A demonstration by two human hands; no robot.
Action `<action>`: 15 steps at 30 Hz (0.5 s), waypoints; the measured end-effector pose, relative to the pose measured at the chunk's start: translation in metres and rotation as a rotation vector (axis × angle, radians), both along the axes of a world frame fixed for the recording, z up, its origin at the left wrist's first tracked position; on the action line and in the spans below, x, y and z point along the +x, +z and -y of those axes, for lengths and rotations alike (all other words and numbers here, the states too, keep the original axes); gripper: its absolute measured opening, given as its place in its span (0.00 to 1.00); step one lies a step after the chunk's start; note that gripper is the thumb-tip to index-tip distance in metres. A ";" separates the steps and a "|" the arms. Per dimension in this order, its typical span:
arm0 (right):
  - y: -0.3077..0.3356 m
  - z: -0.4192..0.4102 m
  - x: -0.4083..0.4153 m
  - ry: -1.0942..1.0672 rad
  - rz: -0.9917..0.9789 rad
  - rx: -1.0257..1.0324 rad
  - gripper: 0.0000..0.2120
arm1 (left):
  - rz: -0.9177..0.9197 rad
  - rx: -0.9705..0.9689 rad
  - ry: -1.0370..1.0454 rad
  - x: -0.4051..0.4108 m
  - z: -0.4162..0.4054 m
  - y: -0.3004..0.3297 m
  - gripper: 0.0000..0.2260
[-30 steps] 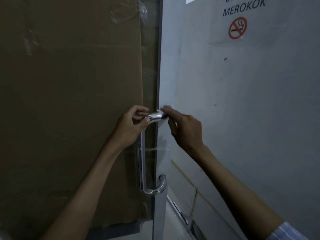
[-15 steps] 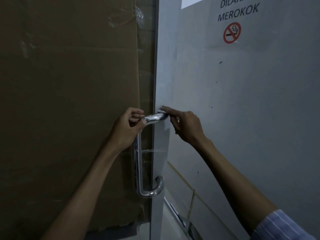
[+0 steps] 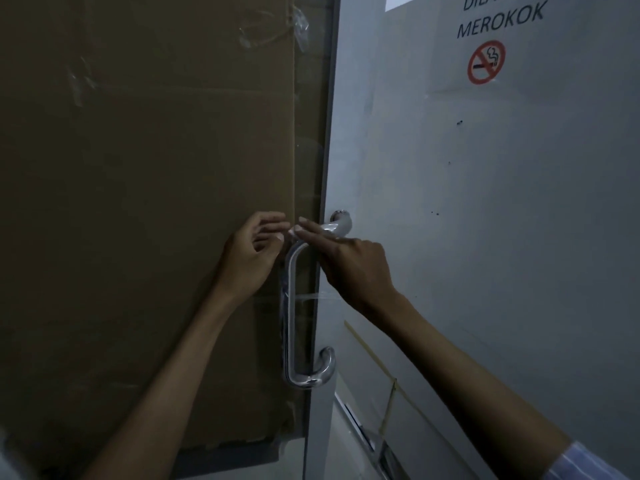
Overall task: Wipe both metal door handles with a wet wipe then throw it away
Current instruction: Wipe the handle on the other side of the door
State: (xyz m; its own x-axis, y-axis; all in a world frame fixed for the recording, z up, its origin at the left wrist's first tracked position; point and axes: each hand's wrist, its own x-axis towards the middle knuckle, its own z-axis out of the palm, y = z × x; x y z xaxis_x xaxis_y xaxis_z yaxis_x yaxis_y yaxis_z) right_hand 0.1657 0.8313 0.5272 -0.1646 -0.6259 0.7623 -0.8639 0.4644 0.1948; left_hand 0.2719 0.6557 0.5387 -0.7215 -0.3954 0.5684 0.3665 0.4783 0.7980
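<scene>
A U-shaped metal door handle (image 3: 291,317) is fixed to the edge of the grey door (image 3: 485,237). My right hand (image 3: 353,265) reaches left along the handle's top arm and pinches a small pale wet wipe (image 3: 293,232) onto the bar at the upper bend; its thumb is hidden under the fingers. My left hand (image 3: 251,256) hovers just left of that bend with loosely curled fingers, off the handle and holding nothing. Only one handle shows; the rest of the wipe is hidden by my fingers.
A large brown cardboard sheet (image 3: 149,202) with bits of clear tape covers the glass panel left of the handle. A no-smoking sign (image 3: 486,62) is on the grey door, upper right. Strips of tape (image 3: 391,375) run across the door's lower part.
My right hand slid left along the handle's top arm, from the door mount to the bend, with the wipe. My left hand let go of the handle and drew slightly left.
</scene>
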 end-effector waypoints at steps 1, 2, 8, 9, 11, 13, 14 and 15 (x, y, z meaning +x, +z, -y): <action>-0.003 0.002 0.000 -0.010 -0.030 0.052 0.31 | 0.001 -0.012 0.016 0.002 0.003 -0.003 0.12; -0.002 0.002 0.000 -0.009 -0.036 0.064 0.31 | 0.010 -0.024 0.027 0.004 0.005 -0.007 0.12; -0.004 0.006 0.009 -0.031 -0.027 0.126 0.31 | 0.037 -0.035 0.032 0.011 0.008 -0.012 0.11; -0.005 0.006 0.010 -0.040 -0.043 0.160 0.31 | 0.029 -0.030 0.032 0.011 0.007 -0.012 0.12; -0.004 0.005 0.008 -0.056 -0.034 0.102 0.29 | 0.032 -0.019 0.029 0.009 0.007 -0.011 0.12; -0.007 0.008 0.003 -0.024 -0.019 0.055 0.32 | 0.033 -0.004 0.027 0.009 0.006 -0.011 0.12; -0.011 0.009 0.003 0.006 -0.027 0.079 0.35 | 0.029 -0.001 0.024 0.009 0.006 -0.011 0.12; -0.015 0.011 0.002 0.029 -0.055 0.120 0.38 | 0.030 0.002 0.024 0.009 0.007 -0.010 0.13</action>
State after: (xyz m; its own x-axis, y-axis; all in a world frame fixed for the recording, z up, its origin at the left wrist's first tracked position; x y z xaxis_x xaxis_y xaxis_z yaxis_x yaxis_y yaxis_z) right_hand 0.1673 0.8207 0.5124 -0.1048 -0.7173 0.6888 -0.8633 0.4095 0.2950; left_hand 0.2811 0.6487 0.5286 -0.7283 -0.4140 0.5461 0.3312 0.4850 0.8093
